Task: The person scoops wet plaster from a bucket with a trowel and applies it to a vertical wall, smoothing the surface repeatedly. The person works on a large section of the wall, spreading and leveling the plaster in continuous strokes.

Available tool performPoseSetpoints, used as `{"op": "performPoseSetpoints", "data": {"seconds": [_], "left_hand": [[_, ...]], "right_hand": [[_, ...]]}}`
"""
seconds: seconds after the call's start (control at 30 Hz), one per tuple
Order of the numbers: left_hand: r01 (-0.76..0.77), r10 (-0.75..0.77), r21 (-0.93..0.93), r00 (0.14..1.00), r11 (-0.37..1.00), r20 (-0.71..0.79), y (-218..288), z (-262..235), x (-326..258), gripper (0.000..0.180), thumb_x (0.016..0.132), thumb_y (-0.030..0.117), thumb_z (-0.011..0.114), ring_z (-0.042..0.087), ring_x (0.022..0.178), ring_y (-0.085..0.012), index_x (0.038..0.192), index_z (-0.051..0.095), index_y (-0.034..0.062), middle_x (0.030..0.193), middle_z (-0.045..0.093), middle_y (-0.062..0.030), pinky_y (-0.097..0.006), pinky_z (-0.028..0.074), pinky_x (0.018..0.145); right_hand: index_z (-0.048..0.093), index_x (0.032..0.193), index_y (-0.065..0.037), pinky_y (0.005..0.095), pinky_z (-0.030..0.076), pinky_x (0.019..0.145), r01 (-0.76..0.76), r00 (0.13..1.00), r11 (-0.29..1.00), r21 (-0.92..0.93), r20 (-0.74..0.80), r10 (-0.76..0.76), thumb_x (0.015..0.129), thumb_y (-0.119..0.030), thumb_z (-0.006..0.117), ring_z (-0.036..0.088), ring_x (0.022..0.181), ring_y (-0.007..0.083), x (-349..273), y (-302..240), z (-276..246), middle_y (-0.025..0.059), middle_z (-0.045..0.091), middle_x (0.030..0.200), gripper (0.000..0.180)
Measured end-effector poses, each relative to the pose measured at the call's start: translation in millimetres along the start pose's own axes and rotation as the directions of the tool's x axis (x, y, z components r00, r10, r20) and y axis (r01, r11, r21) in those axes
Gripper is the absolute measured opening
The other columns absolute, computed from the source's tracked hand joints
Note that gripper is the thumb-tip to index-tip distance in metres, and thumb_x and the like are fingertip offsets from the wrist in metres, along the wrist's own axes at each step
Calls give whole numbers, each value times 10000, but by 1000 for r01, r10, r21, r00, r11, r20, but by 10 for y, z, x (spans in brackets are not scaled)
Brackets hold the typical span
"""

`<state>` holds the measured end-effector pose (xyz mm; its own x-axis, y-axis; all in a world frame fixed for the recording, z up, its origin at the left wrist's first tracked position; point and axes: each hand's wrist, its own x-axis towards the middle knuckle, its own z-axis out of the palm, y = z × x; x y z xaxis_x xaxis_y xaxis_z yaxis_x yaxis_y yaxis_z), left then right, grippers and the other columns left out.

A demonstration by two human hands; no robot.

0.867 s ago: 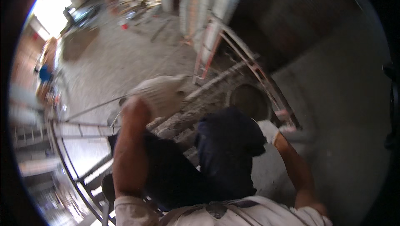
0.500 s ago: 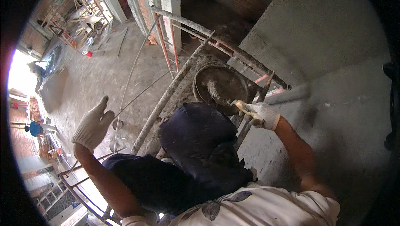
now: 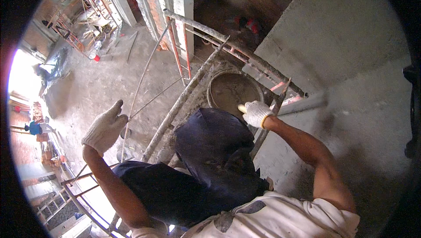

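Note:
My right hand (image 3: 256, 114), in a white knit glove, is closed around the pale handle of a trowel (image 3: 242, 108). The trowel's working end is lost in the wet grey mortar (image 3: 234, 90), which lies in a round bucket (image 3: 210, 92) on the scaffold platform. My left hand (image 3: 104, 127), gloved too, hangs in the air out to the left. Its fingers are stretched out, thumb apart, and nothing is in it. Between the two hands, my knee in dark trousers (image 3: 215, 137) stands close to the bucket.
Scaffold tubes (image 3: 237, 47) frame the platform beyond the bucket, and a diagonal brace (image 3: 153, 100) runs nearby. A grey rendered wall (image 3: 351, 119) rises on the right. Far below lie the floor (image 3: 109, 80), a person in blue (image 3: 34, 127) and a person in red (image 3: 252, 26).
My right hand has moved left and over the bucket's near rim, and the trowel has dipped into the mortar. My left hand stays raised and open. A person in red has come into view below.

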<state>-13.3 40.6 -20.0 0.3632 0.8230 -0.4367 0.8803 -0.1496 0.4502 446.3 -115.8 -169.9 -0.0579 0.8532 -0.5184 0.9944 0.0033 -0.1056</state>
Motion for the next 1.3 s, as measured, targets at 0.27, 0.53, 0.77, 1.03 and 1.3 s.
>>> {"op": "performPoseSetpoints", "data": {"seconds": [0.27, 0.53, 0.77, 1.03, 1.3], "left_hand": [[-5, 5, -14, 1000, 1000, 26, -223, 99, 131, 673, 1047, 235, 573, 502, 1469, -340, 1629, 341, -9, 1554, 507, -317, -382, 409, 1196], [-8, 14, -89, 998, 996, 65, -205, -1, 120, 688, 1037, 219, 524, 451, 1507, -360, 1637, 306, -34, 1578, 452, -359, -386, 369, 1215], [-48, 49, -181, 999, 982, 2, -473, 212, 344, 666, 1058, 180, 579, 604, 1142, -180, 1640, 326, -22, 1259, 658, -131, -297, 467, 1031], [-38, 40, -83, 999, 996, 24, -249, 186, 249, 683, 1036, 191, 569, 428, 824, -94, 1620, 326, -67, 888, 413, 12, -229, 428, 775], [-49, 50, -52, 998, 997, 22, -363, 151, 298, 696, 1015, 191, 615, 493, 853, -103, 1601, 356, -79, 905, 507, 3, -250, 461, 806]], "right_hand": [[827, 929, -97, 542, 611, 740, -155, 976, 964, -217, -182, 116, 812, -210, 659, 775, 880, 389, -219, 9, -779, 175, 794, 947, 234], [828, 1019, -104, 557, 606, 801, -37, 983, 983, -180, 170, 68, 876, -284, 696, 772, 991, 362, -197, -14, -546, 143, 807, 1036, 265], [765, 1020, -28, 462, 554, 672, -169, 895, 866, -470, -440, -65, 858, -193, 694, 740, 803, 285, -406, 66, -555, 122, 734, 855, 241], [849, 905, -92, 497, 606, 626, 45, 996, 899, -436, -54, -76, 833, -164, 698, 786, 798, 336, 170, 307, -95, 118, 806, 872, 182], [794, 970, -103, 565, 595, 734, 64, 997, 978, -201, 49, -55, 799, -222, 675, 751, 833, 436, 51, 471, 273, 216, 738, 821, 240]]}}
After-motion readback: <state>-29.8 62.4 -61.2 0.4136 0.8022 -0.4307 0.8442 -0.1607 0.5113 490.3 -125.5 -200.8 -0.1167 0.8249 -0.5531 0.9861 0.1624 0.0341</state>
